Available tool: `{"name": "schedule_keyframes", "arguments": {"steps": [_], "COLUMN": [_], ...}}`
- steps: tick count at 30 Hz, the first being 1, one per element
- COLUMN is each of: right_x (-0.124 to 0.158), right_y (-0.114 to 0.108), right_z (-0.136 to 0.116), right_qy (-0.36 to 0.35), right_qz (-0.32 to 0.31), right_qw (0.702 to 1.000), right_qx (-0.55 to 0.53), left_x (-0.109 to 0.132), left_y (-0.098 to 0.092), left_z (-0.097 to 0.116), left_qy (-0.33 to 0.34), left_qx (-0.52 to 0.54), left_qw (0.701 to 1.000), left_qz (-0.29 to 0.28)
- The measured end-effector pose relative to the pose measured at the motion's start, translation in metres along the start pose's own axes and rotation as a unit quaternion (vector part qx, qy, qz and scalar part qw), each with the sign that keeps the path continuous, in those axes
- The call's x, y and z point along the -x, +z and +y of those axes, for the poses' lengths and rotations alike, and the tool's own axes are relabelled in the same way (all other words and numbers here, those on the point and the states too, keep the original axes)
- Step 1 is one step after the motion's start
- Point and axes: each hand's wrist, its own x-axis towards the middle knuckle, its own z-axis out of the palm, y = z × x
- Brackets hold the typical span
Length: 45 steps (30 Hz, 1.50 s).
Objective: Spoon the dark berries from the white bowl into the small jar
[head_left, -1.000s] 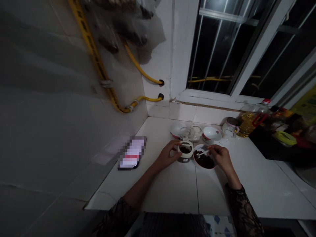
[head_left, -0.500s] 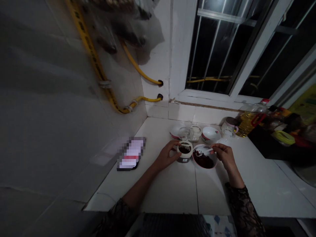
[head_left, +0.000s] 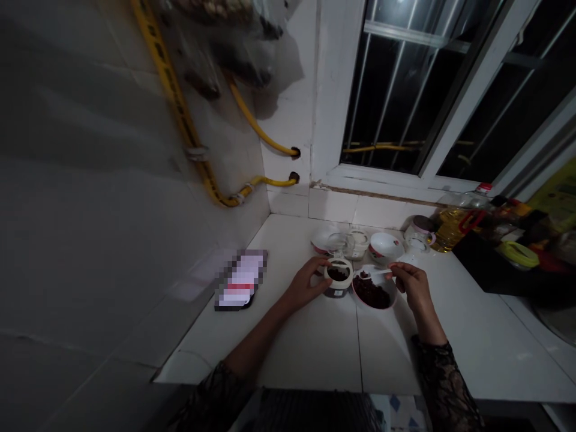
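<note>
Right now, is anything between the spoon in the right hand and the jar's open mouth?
Only the rims of the bowl and jar lie between; the left hand holds the jar's side away from the spoon.

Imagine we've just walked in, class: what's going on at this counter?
A person's left hand grips a small, round, white-rimmed jar with dark contents, standing on the white tiled counter. Their right hand holds a white spoon at a round, white, pink-rimmed bowl of dark reddish pieces, right of the jar.
</note>
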Motion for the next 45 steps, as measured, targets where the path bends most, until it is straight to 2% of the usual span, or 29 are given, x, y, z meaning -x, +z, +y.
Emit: {"name": "schedule_keyframes", "arguments": {"steps": [4, 7, 9, 12, 14, 15, 19, 21, 25, 29, 31, 38, 45], "right_x": [0.009, 0.02, 0.027, 0.034, 0.036, 0.036, 0.027, 0.018, 0.005, 0.006, 0.008, 0.001, 0.002], "right_y": [0.011, 0.025, 0.033, 0.038, 0.036, 0.034, 0.016, 0.006, -0.002, 0.008, 0.012, 0.003, 0.002], "right_z": [0.001, 0.005, 0.009, 0.012, 0.012, 0.011, 0.007, 0.008, 0.014, 0.017, 0.017, 0.011, 0.003], "right_qy": [-0.075, -0.164, -0.253, -0.379, -0.415, -0.416, -0.34, -0.289, -0.209, -0.166, -0.147, -0.079, -0.002], "right_qz": [0.025, 0.049, 0.029, -0.063, -0.085, -0.07, 0.027, 0.043, 0.013, -0.059, -0.073, -0.026, -0.027], "right_qw": [0.997, 0.981, 0.954, 0.892, 0.867, 0.867, 0.906, 0.924, 0.934, 0.942, 0.952, 0.982, 0.997], "right_qx": [0.019, 0.092, 0.159, 0.238, 0.262, 0.265, 0.25, 0.246, 0.288, 0.285, 0.257, 0.168, 0.069], "left_x": [0.0, 0.0, 0.0, 0.001, 0.001, 0.001, 0.001, 0.001, 0.001, 0.001, 0.0, 0.0, 0.0], "left_y": [0.0, 0.0, -0.001, -0.001, -0.001, -0.001, -0.002, -0.002, -0.002, -0.001, -0.001, -0.001, -0.001], "left_z": [-0.001, -0.001, -0.001, 0.0, 0.001, 0.001, 0.001, 0.0, -0.001, 0.0, 0.0, -0.001, 0.003], "left_qy": [-0.003, -0.001, -0.003, -0.006, -0.006, -0.005, -0.002, -0.001, 0.0, -0.005, -0.005, -0.005, -0.004], "left_qx": [0.005, 0.008, 0.007, 0.006, 0.007, 0.006, 0.002, 0.003, 0.003, 0.005, 0.009, 0.002, 0.0], "left_qw": [1.0, 1.0, 1.0, 1.0, 1.0, 1.0, 1.0, 1.0, 1.0, 1.0, 1.0, 1.0, 1.0], "left_qz": [0.006, 0.002, 0.002, 0.005, 0.004, 0.003, -0.001, 0.001, 0.003, 0.004, 0.006, 0.006, 0.005]}}
